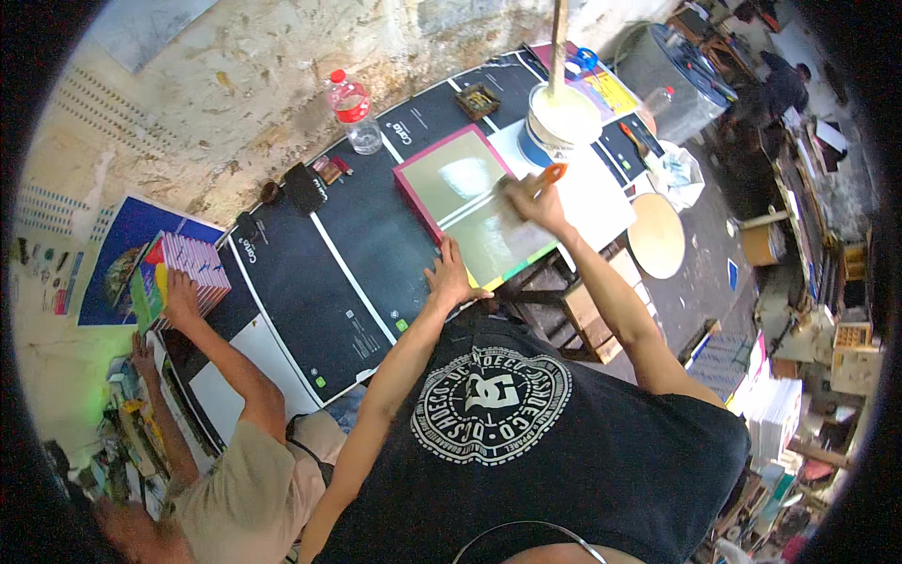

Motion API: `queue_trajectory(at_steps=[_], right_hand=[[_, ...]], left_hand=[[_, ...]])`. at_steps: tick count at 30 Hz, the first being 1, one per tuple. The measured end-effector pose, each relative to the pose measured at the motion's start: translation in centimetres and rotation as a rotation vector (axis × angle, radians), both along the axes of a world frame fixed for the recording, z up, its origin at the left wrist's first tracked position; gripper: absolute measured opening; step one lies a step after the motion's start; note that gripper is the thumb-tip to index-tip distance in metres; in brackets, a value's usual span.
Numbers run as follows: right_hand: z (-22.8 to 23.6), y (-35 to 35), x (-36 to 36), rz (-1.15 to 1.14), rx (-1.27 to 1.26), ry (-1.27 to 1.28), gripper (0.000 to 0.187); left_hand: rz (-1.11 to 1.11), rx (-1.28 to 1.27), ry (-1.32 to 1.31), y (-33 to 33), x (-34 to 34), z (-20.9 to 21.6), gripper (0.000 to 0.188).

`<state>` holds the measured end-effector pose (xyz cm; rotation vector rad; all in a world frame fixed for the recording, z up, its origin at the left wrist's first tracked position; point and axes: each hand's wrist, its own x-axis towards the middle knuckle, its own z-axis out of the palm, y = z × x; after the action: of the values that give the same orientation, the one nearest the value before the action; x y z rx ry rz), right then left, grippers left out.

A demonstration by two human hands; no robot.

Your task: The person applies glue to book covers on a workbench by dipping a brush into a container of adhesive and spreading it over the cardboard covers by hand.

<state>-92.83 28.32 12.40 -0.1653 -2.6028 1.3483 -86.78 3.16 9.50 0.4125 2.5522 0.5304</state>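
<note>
Black tee (611, 451) nearest the camera, with a round lettered white logo (491, 393), and past it the right hand (536, 207) is wrapped around an orange-handled brush (552, 175) over the maroon-edged panel (446, 179), while the left hand (449, 274), splayed and grasping nothing, rests at the panel's near-left edge. Looks to me like brushing is the step in hand, and the next stroke probably calls for that left hand staying steady. Further out: black table sheets (310, 301) under it with white lettering, a bucket (537, 141), and a red-labelled bottle (351, 108), print too small.
</note>
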Motion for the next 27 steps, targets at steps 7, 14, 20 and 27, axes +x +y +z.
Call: queue_trajectory(at_steps=[7,14,20,27], right_hand=[[-1.1,-0.7,-9.4,0.381,0.690,0.141,0.026],[-3.3,-6.7,-10.9,0.670,0.471,0.322,0.038],[-3.4,-1.7,-16.2,0.633,0.310,-0.019,0.028],[-2.4,-2.3,-24.5,0.425,0.412,0.315,0.030]], left_hand=[[0.024,-0.066,-0.045,0.2,0.2,-1.1,0.158],[0.078,-0.139,-0.092,1.2,-0.4,0.4,0.152],[0.092,-0.094,-0.083,2.0,-0.3,0.2,0.151],[0.124,-0.125,-0.064,2.1,-0.1,0.2,0.151]])
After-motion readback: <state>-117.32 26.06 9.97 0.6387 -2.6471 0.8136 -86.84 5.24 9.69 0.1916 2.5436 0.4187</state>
